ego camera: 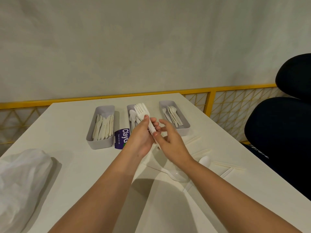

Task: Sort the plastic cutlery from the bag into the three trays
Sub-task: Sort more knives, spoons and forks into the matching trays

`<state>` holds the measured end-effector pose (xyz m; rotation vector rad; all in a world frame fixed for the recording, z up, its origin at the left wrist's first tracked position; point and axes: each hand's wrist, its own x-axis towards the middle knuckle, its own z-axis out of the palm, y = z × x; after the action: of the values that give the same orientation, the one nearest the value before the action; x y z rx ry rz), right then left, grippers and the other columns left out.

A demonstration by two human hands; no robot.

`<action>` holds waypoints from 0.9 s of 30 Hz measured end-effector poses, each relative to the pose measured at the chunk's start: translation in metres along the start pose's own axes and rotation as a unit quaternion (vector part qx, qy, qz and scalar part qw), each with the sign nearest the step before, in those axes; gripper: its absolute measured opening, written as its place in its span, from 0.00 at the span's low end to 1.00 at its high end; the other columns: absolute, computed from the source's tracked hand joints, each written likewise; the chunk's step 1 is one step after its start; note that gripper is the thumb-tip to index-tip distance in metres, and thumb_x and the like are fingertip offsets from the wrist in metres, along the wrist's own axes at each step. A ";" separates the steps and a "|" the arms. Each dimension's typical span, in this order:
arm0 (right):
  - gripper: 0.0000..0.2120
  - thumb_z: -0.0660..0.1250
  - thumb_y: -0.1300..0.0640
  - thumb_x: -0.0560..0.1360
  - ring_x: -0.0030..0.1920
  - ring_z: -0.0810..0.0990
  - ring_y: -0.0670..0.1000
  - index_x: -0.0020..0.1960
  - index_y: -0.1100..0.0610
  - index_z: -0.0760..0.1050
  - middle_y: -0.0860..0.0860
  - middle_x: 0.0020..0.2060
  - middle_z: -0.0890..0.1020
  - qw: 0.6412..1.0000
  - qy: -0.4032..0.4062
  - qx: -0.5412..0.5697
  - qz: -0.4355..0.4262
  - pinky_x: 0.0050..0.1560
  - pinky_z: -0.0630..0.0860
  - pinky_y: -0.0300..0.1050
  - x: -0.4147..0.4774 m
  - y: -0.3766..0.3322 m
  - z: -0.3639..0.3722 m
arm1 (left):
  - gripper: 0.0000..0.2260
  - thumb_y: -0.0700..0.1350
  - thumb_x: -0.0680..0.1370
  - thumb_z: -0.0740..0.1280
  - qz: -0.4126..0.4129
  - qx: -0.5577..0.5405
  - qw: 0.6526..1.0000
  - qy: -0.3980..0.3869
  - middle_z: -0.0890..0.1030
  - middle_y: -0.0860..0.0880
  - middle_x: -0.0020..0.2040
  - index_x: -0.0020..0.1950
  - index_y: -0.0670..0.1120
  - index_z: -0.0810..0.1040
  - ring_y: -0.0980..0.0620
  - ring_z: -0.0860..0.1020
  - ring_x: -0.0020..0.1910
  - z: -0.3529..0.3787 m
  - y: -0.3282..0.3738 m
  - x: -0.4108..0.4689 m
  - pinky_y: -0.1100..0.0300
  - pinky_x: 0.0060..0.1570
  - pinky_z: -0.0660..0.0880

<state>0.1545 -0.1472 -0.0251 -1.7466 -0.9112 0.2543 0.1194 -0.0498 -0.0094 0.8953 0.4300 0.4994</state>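
Sorting appears well advanced: bag (21, 179) lies slack, far left of the fingers (155, 121); beyond them, knife tray (99, 144), spoon tray (128, 107) and fork tray (185, 130) are part-filled; left hand (141, 137) grips a bundle of forks (142, 110); right hand (170, 140), loosely open, hovers at their handles; right of the fingers, loose spoons (204, 161) lie unsorted.

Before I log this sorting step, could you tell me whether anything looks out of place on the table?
A purple packet lies between the knife tray and spoon tray; it is not cutlery.
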 end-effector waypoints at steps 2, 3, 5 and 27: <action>0.19 0.60 0.56 0.79 0.38 0.81 0.48 0.69 0.51 0.63 0.49 0.52 0.75 0.998 -0.027 0.038 0.043 0.38 0.79 0.39 0.004 -0.001 -0.004 | 0.16 0.51 0.82 0.53 0.009 0.050 0.999 0.004 0.74 0.48 0.39 0.44 0.44 0.75 0.53 0.73 0.40 0.002 0.000 0.004 0.58 0.43 0.72; 0.18 0.60 0.57 0.79 0.34 0.80 0.47 0.68 0.51 0.64 0.48 0.48 0.76 0.997 -0.029 0.042 0.052 0.34 0.77 0.37 0.006 -0.001 -0.006 | 0.17 0.51 0.82 0.53 0.013 0.078 0.997 0.001 0.74 0.49 0.40 0.45 0.45 0.76 0.51 0.73 0.42 0.003 0.000 0.006 0.58 0.42 0.72; 0.14 0.59 0.59 0.79 0.30 0.77 0.47 0.64 0.57 0.69 0.50 0.41 0.77 0.997 -0.030 0.043 0.054 0.30 0.74 0.37 0.011 0.001 -0.011 | 0.17 0.53 0.82 0.51 0.007 0.122 0.992 -0.017 0.74 0.47 0.40 0.47 0.46 0.76 0.48 0.73 0.37 0.006 -0.001 0.009 0.57 0.33 0.73; 0.16 0.54 0.62 0.80 0.56 0.77 0.60 0.64 0.63 0.72 0.61 0.55 0.79 0.962 0.061 -0.224 0.147 0.53 0.72 0.47 0.155 0.060 -0.059 | 0.14 0.41 0.80 0.61 0.113 0.620 0.776 -0.025 0.74 0.42 0.61 0.64 0.42 0.74 0.45 0.76 0.57 0.025 -0.011 0.101 0.63 0.48 0.68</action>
<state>0.3216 -0.0906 -0.0153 -2.2949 -0.6483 0.1347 0.2168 -0.0136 -0.0193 2.2670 0.6040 0.3662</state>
